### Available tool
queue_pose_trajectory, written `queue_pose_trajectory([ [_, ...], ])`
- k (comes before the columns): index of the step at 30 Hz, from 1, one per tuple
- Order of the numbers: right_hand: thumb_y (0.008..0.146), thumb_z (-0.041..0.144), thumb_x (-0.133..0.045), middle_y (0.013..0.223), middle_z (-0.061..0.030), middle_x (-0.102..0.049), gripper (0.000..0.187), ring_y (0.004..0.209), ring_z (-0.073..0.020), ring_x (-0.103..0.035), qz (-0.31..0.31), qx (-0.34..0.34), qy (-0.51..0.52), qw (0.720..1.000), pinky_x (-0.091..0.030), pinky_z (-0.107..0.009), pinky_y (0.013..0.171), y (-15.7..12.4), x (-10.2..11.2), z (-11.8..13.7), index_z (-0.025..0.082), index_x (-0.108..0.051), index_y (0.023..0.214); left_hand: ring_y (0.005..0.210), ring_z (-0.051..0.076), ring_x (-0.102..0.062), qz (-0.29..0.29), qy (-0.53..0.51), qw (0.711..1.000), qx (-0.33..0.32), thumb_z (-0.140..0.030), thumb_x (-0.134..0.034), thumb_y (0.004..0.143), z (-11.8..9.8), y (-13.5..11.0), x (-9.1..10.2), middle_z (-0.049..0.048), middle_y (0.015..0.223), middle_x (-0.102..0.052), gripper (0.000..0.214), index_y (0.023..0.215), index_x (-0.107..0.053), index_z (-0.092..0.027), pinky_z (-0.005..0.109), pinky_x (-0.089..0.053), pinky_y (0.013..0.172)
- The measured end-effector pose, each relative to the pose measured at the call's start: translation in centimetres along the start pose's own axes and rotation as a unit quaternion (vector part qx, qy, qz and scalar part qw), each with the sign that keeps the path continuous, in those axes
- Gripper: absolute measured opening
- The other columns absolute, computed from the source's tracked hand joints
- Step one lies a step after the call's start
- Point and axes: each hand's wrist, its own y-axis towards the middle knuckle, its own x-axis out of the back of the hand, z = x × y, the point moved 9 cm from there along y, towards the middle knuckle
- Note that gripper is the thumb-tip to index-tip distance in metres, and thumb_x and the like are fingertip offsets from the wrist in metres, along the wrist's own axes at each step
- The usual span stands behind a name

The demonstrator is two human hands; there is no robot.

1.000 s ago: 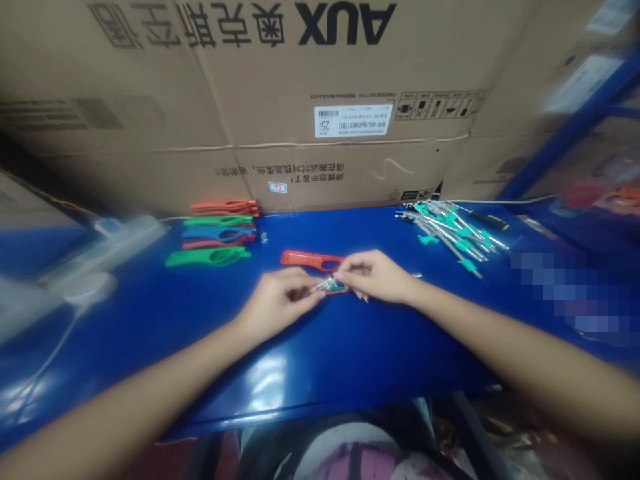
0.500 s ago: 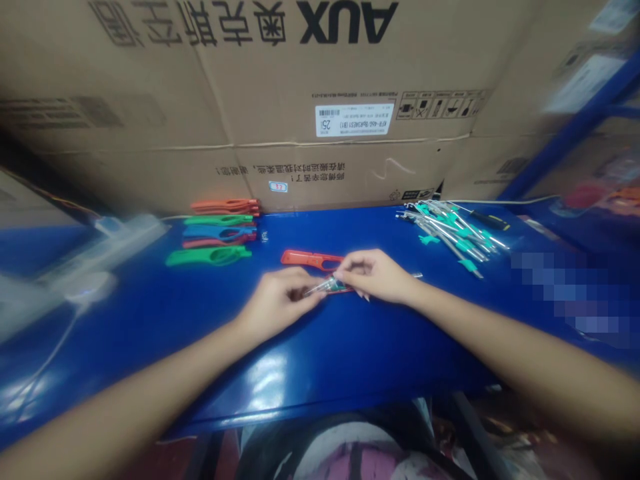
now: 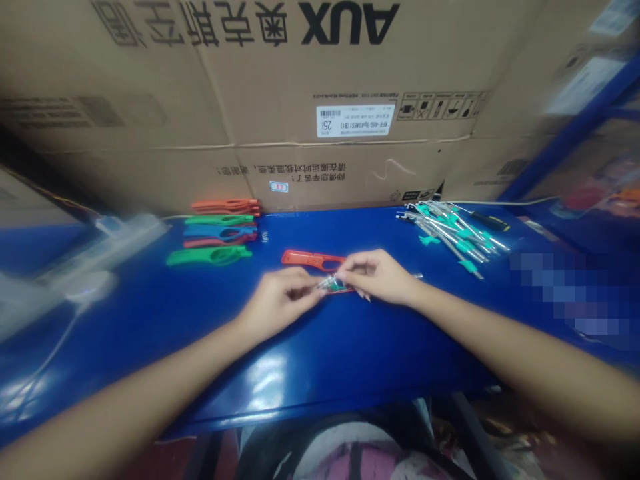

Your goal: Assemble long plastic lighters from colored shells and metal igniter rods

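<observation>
My left hand and my right hand meet at the middle of the blue table. Both are closed in a pinch on a small metal piece with a green part, held between them just above the table. A red plastic handle shell lies flat right behind my fingers, and another red part shows under the metal piece. My right hand covers the far end of the piece.
Coloured plastic handle shells in orange, green, blue and red lie at the back left. A heap of metal pieces with green parts lies at the back right. Large cardboard boxes wall the back. A white device with a cable sits at left.
The metal piece has shifted very slightly between my fingers. Both hands stay in the same place.
</observation>
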Motion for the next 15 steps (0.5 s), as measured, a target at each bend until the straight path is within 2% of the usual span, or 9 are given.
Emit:
queue_pose_trajectory([
  [4,0.082,0.043,-0.074,0.056,0.0018,-0.061,0.031,0.043,-0.0071,-0.052,-0.004,0.001,-0.007,1.0,-0.044,-0.02,0.042,-0.13,-0.01,-0.06,0.012,-0.071,0.082,0.068,0.011,-0.062,0.018,-0.016,1.0,-0.01,-0.021,-0.069,0.092,-0.12,-0.03,-0.35,0.0028,0.079,-0.068,0.023,0.112,-0.078,-0.017,0.021,-0.046,0.061],
  [9,0.082,0.041,-0.074,0.056,0.0009,-0.062,0.029,0.044,-0.0077,-0.054,-0.002,-0.006,-0.013,1.0,-0.046,-0.02,0.044,-0.12,-0.02,-0.17,0.012,-0.072,0.083,0.068,0.012,-0.063,0.023,-0.024,0.999,-0.006,-0.022,-0.068,0.092,-0.09,-0.05,-0.5,0.003,0.079,-0.068,0.024,0.113,-0.078,-0.017,0.022,-0.046,0.062],
  [15,0.085,0.044,-0.07,0.051,0.0037,-0.059,0.03,0.041,-0.0081,-0.053,0.015,-0.028,-0.017,0.999,-0.046,-0.019,0.04,-0.07,-0.18,-0.01,0.013,-0.068,0.085,0.058,0.01,-0.055,0.009,0.001,0.999,0.033,-0.027,-0.071,0.09,0.49,0.2,0.33,0.0029,0.077,-0.071,0.021,0.107,-0.08,-0.019,0.021,-0.041,0.055],
])
